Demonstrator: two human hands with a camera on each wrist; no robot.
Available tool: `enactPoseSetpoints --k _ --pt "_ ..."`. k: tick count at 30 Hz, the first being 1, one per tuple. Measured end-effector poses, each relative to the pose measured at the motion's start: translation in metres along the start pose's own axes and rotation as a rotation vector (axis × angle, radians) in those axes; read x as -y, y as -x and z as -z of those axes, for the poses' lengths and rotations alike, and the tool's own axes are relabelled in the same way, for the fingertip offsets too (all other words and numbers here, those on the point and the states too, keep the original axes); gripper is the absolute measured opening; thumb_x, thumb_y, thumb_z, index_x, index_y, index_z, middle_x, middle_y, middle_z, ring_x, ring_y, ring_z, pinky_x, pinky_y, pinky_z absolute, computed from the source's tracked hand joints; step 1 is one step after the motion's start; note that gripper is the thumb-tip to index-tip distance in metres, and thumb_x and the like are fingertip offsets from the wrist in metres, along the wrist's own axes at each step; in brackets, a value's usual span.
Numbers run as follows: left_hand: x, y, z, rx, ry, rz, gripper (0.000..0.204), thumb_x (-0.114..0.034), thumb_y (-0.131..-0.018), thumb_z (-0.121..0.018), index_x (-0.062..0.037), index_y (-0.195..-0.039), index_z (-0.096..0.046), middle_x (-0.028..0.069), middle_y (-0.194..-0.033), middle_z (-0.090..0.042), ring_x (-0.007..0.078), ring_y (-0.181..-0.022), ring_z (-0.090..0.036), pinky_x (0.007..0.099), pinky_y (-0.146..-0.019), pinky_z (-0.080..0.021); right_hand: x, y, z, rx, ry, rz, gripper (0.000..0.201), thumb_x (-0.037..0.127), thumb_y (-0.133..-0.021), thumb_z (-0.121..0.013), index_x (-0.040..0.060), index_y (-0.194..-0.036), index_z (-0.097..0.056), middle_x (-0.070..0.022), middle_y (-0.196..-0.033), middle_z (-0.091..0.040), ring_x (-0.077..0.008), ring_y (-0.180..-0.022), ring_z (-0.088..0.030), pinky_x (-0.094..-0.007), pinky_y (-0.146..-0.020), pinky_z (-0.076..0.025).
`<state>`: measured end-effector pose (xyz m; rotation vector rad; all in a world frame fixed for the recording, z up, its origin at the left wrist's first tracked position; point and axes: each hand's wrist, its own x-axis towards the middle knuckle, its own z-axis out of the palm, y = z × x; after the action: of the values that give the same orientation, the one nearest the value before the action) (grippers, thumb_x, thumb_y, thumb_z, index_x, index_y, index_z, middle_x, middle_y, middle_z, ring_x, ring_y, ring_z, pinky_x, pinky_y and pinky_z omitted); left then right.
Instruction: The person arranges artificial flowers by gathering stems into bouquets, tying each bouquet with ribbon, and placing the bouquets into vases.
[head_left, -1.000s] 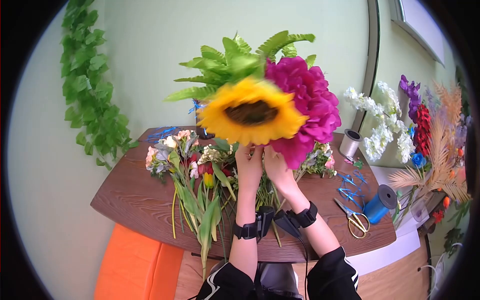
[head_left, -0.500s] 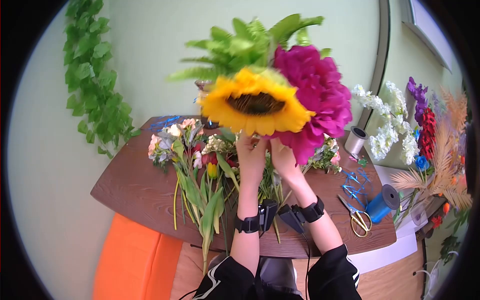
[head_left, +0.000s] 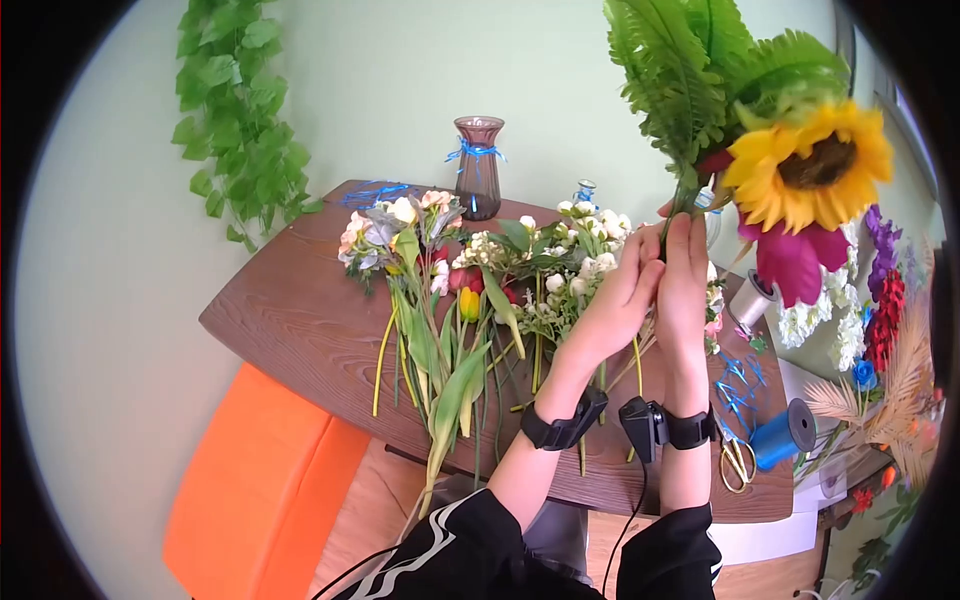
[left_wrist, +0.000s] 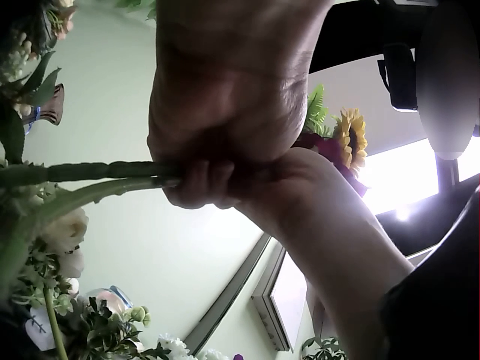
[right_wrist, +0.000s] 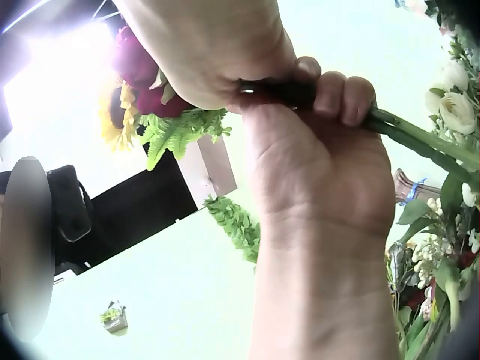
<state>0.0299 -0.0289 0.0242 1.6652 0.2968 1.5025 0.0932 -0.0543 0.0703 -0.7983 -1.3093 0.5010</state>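
Both hands hold a small bunch of artificial flowers by its stems, raised over the right part of the table in the head view. The bunch has a yellow sunflower [head_left: 818, 160], a magenta peony [head_left: 800, 262] partly behind it, and green fern leaves [head_left: 680, 85]. My left hand [head_left: 625, 295] and right hand [head_left: 683, 285] are close together, wrapped round the stems just below the blooms. Curled fingers [right_wrist: 343, 97] grip the green stems [right_wrist: 427, 142] in the right wrist view. Stem ends [left_wrist: 97, 174] stick out past the hands in the left wrist view.
On the wooden table [head_left: 280, 300] lie mixed flowers [head_left: 400, 240], a yellow tulip [head_left: 469, 304] and white blooms [head_left: 590, 265]. Behind stands a purple glass vase [head_left: 480, 175]. Blue ribbon spool [head_left: 780, 437], gold-handled scissors [head_left: 738, 468] and silvery spool [head_left: 750, 298] are at right.
The hands have carried the bunch to the right and turned it, so the sunflower now faces right and the ferns show at left. The view has shifted, uncovering the vase and white flowers.
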Motion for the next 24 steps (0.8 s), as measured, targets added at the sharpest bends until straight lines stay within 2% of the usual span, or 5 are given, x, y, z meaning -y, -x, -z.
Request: enactPoseSetpoints --k 6,10,14,17,24 --pt "-0.012 0.001 0.001 -0.160 -0.246 -0.286 0.031 -0.010 -0.084 -0.041 -0.0022 -0.112 -0.031 0.0235 -0.080 -0.054 0.0363 -0.068 -0.054 0.0364 -0.056 -0.041 0.015 0.007 -0.010 0.029 0.089 0.096 0.025 0.022 -0.088 -0.039 0.0002 -0.100 -0.041 -0.0030 -0.076 -0.043 -0.0083 -0.069 -0.039 -0.0230 -0.066 -0.033" --pt "-0.033 0.004 0.014 -0.244 -0.235 -0.001 0.022 -0.014 -0.085 -0.041 0.0022 -0.100 -0.042 0.0211 -0.070 -0.056 0.0373 -0.066 -0.055 0.0368 -0.051 -0.040 -0.001 0.000 -0.006 0.033 0.197 0.109 0.042 0.031 -0.088 -0.035 -0.0006 -0.115 -0.036 -0.0097 -0.100 -0.048 -0.0126 -0.087 -0.044 -0.0270 -0.072 -0.036" --pt "-0.036 0.007 0.025 -0.473 -0.015 -0.039 0.030 -0.031 -0.088 -0.040 -0.0019 -0.086 -0.047 -0.0031 -0.058 -0.041 0.0039 -0.052 -0.036 0.0198 -0.045 -0.031 -0.040 -0.010 -0.008 0.441 0.204 -0.176 0.039 0.031 -0.086 -0.035 0.0010 -0.110 -0.046 -0.0039 -0.083 -0.055 -0.0116 -0.074 -0.048 -0.0261 -0.062 -0.039" --pt "-0.042 0.011 0.036 -0.492 -0.051 -0.067 0.033 -0.035 -0.087 -0.040 -0.0037 -0.076 -0.043 -0.0047 -0.057 -0.036 0.0033 -0.050 -0.032 0.0185 -0.044 -0.027 -0.028 0.017 -0.030 0.781 0.568 -0.082 0.028 0.015 -0.079 -0.042 -0.0038 -0.100 -0.047 -0.0210 -0.085 -0.056 -0.0290 -0.084 -0.054 -0.0368 -0.078 -0.040" --pt "-0.042 0.013 0.040 -0.471 -0.214 -0.039 0.037 -0.035 -0.088 -0.035 -0.0014 -0.100 -0.044 0.0083 -0.051 -0.044 0.0167 -0.044 -0.042 0.0296 -0.045 -0.033 -0.083 0.026 -0.071 1.091 0.711 -0.203 0.022 0.013 -0.080 -0.043 -0.0008 -0.096 -0.048 -0.0110 -0.075 -0.052 -0.0178 -0.068 -0.046 -0.0281 -0.061 -0.033"
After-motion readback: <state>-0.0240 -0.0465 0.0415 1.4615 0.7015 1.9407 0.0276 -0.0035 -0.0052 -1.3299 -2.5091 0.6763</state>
